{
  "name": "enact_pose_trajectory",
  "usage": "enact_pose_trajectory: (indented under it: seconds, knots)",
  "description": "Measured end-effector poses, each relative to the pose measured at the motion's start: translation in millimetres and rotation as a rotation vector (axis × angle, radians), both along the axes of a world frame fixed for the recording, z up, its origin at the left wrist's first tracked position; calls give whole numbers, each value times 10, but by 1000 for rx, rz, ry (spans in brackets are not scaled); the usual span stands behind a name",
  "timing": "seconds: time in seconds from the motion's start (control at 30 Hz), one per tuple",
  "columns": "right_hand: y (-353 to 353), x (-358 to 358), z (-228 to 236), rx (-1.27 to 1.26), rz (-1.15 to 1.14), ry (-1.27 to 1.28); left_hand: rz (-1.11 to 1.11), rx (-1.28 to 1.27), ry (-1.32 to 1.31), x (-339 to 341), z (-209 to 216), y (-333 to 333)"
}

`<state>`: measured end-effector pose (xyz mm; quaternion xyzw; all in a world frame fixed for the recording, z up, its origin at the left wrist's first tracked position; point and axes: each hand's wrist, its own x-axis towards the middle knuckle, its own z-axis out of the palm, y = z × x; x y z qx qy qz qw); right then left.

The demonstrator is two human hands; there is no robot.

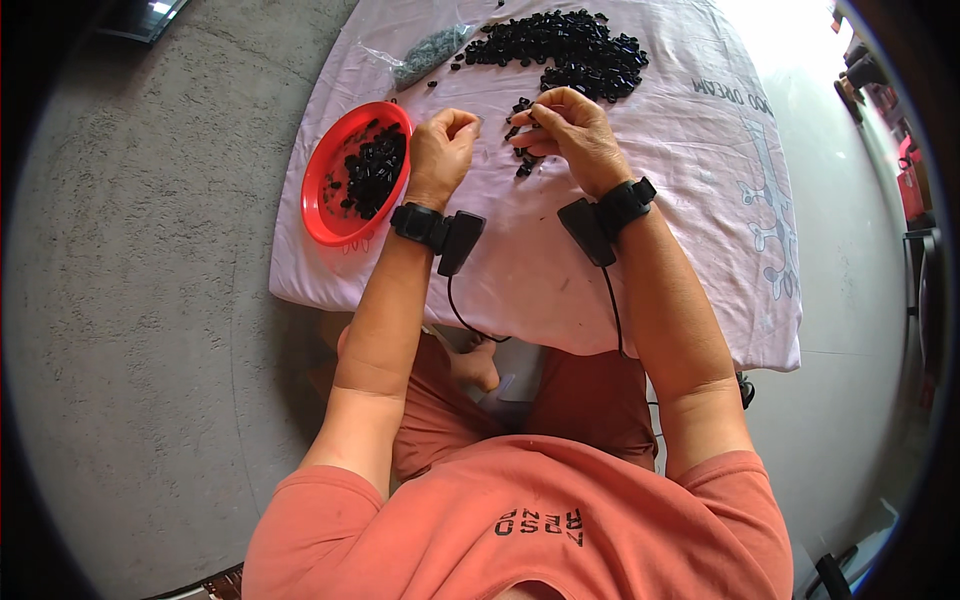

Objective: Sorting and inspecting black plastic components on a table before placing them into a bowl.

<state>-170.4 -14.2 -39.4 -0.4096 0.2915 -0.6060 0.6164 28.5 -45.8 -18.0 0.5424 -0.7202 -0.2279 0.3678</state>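
My left hand (443, 150) is closed in a pinch beside the red bowl, its fingertips turned toward the right; whatever it grips is too small to make out. My right hand (583, 138) is bent over a few loose black pieces, thumb and fingers drawn together around what looks like a small black piece (534, 122). Glossy black pieces (374, 170) fill part of the shallow red plastic bowl (318, 205). A big heap of the same small black pieces (560, 45) spreads over the cloth beyond my right hand. A gap separates my two hands.
A clear plastic bag of small greyish parts (432, 55) lies at the far left of the table. A pale pink cloth (540, 270) covers the table. Black devices (462, 243) are strapped to both wrists, with cables hanging down.
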Motion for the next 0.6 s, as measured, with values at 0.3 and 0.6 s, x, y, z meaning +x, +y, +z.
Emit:
enact_pose_trajectory:
  seconds: [0.3,0.6]
  knots:
    - [-121,-67,-159,-23,-76,93,80,94,-397,-57,-2,92]
    - [-67,-27,-115,9,28,236,24,91,-258,-23,-117,50]
